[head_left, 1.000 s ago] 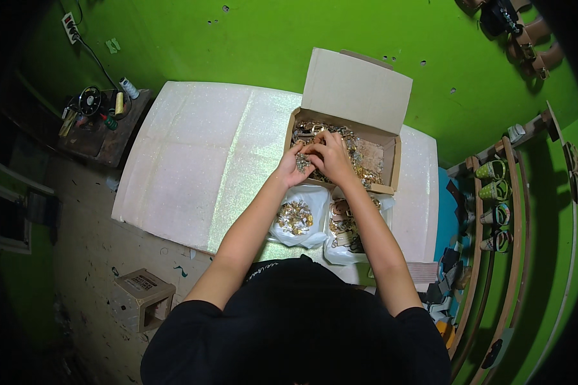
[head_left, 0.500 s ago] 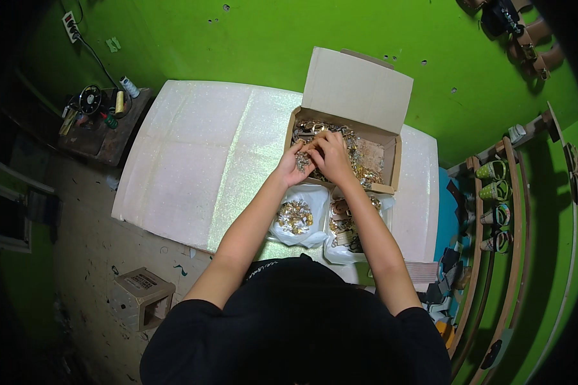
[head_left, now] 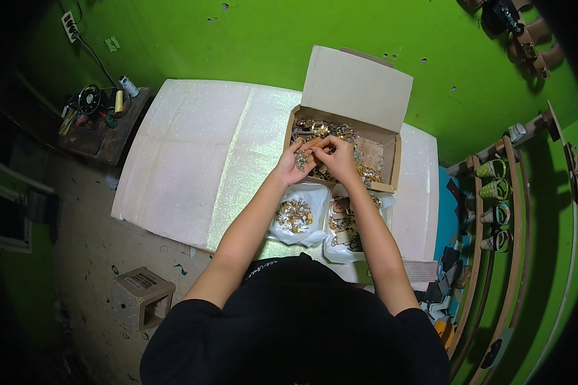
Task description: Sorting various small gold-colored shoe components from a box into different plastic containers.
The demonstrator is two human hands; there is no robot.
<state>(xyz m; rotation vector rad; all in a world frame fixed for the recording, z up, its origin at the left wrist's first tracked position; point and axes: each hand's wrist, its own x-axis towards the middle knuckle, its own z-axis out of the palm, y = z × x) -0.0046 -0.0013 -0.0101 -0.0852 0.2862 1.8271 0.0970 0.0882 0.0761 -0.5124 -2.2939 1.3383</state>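
Observation:
A cardboard box with its lid raised holds many gold and silver metal buckles and fittings. Over its near left part, my left hand is cupped palm up, holding a small heap of metal pieces. My right hand is beside it, thumb and fingers pinched together close to the left fingertips; whatever lies in the pinch is too small to make out. Just below the box sit two containers lined with white plastic: the left bag contains shiny fittings, the right bag larger buckles, partly behind my right forearm.
Everything stands on a table covered in pale glittery sheeting against a green wall. A sewing machine with thread spools is at the far left, a wooden stool on the floor. Sandals hang on a wooden rack at right.
My right hand has drawn slightly down and right, away from the left palm, its fingers now pinched. My left hand stays nearly in place with the metal pieces.

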